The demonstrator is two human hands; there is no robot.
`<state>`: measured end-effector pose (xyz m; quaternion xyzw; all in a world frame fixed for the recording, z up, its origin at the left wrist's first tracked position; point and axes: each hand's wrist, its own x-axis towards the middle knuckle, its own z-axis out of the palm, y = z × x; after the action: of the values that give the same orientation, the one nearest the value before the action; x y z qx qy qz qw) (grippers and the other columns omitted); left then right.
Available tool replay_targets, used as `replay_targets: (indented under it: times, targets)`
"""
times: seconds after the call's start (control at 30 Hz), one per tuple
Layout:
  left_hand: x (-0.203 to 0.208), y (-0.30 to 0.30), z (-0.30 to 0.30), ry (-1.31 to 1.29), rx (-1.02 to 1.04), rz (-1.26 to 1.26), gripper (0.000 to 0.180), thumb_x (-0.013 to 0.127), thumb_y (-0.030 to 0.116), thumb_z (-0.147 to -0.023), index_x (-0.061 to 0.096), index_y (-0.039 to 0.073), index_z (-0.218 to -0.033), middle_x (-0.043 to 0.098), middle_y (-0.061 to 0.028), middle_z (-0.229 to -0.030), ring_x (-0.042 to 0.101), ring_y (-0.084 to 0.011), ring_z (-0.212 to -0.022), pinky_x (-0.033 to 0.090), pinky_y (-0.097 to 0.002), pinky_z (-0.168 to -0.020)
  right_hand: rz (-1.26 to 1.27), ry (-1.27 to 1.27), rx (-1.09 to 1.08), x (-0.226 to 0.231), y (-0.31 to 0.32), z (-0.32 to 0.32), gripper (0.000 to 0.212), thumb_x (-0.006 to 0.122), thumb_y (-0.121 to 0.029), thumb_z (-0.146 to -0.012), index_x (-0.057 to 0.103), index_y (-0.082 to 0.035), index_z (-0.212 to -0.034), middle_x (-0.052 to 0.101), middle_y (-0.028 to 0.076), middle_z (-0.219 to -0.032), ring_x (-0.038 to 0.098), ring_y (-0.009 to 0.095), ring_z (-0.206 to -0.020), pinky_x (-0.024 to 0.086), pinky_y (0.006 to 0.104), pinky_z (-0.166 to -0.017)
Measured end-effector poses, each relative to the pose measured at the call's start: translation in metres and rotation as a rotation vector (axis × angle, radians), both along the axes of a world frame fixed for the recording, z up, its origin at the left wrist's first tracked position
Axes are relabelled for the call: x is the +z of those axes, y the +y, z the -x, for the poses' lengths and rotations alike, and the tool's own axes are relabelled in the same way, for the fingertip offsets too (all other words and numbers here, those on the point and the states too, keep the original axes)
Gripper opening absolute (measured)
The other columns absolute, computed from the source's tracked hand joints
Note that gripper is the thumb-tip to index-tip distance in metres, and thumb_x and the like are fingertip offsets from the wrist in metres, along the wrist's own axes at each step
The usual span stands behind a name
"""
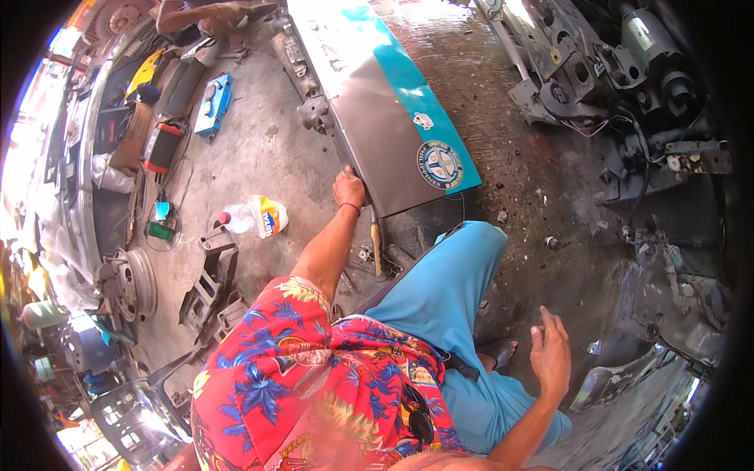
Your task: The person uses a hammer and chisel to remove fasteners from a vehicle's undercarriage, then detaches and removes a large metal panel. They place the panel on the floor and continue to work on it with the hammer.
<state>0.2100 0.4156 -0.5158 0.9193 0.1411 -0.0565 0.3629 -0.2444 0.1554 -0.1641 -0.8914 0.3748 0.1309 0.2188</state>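
My left hand (pixel 349 188) grips the near left corner of a long silver and teal metal panel (pixel 385 118) that lies on the concrete floor. A wristband sits on that wrist. Empty and with fingers apart, my right hand (pixel 551 352) hovers over the dark wet floor by my knee. I wear a red flowered shirt and light blue trousers. A wooden-handled tool (pixel 376 245) lies on the floor just below the panel's corner.
A plastic bottle (pixel 256 217) lies left of my arm. Metal parts (pixel 210 290), a brake drum (pixel 129 282) and a blue tool case (pixel 213 104) sit at the left. Engine parts and wiring (pixel 628 86) crowd the upper right. Another person's arm (pixel 200 16) reaches in at the top.
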Motion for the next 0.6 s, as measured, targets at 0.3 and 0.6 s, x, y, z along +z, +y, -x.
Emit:
replay_targets:
  times: [0.3,0.6]
  targets:
    - [0.000,-0.010,-0.004,0.011,-0.009,-0.010,0.059,0.040,0.046,-0.115,0.075,-0.002,-0.113,0.073,-0.0315,-0.116,0.067,-0.0534,-0.115,0.052,-0.0604,-0.097,-0.047,0.018,-0.057,0.009,0.003,-0.001,0.045,0.062,-0.014,-0.104,0.060,-0.002,-0.148,0.065,0.020,-0.136,0.067,0.041,-0.116,0.054,0.0491,-0.099]
    - [-0.008,-0.007,-0.004,0.014,-0.030,-0.028,0.059,0.039,0.047,-0.116,0.073,-0.001,-0.115,0.073,-0.0311,-0.119,0.067,-0.0525,-0.116,0.052,-0.0601,-0.098,-0.023,0.033,-0.025,0.003,0.003,-0.001,0.046,0.062,-0.012,-0.104,0.060,-0.002,-0.149,0.066,0.020,-0.135,0.068,0.039,-0.114,0.054,0.0483,-0.099]
